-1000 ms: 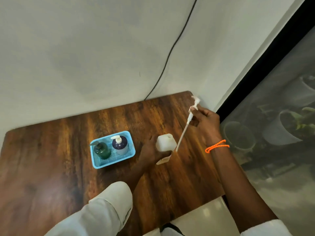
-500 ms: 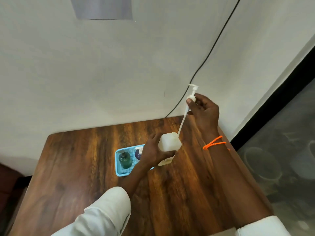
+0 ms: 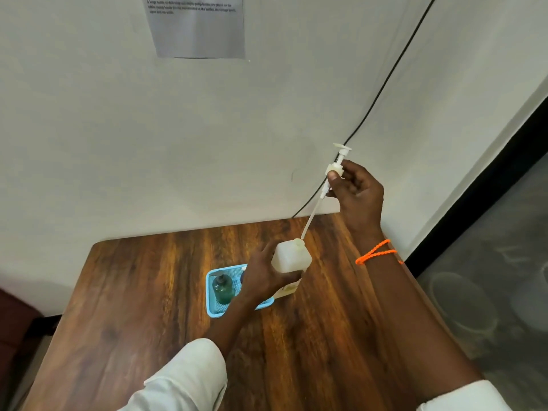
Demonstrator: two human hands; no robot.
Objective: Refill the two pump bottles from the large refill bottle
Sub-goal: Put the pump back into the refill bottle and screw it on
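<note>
Tray [image 3: 214, 312] behind left hand [image 3: 261, 280] — green bottle [image 3: 223, 289] visible.

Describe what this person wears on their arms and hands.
Both forearms are bare, with white sleeves pushed up near the elbows. The right wrist carries a thin orange beaded band, looped in two strands. The left hand and right hand wear no gloves; no rings show.

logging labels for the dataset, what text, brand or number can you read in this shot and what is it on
Sheet of paper on the wall: a few lines of print, too small and blurred to read.
Large refill bottle held by the left hand: a label low on its side, mostly hidden, no words legible.
Green pump bottle in the blue basket: no readable text.
Pump head in the right hand: no markings visible.
</note>
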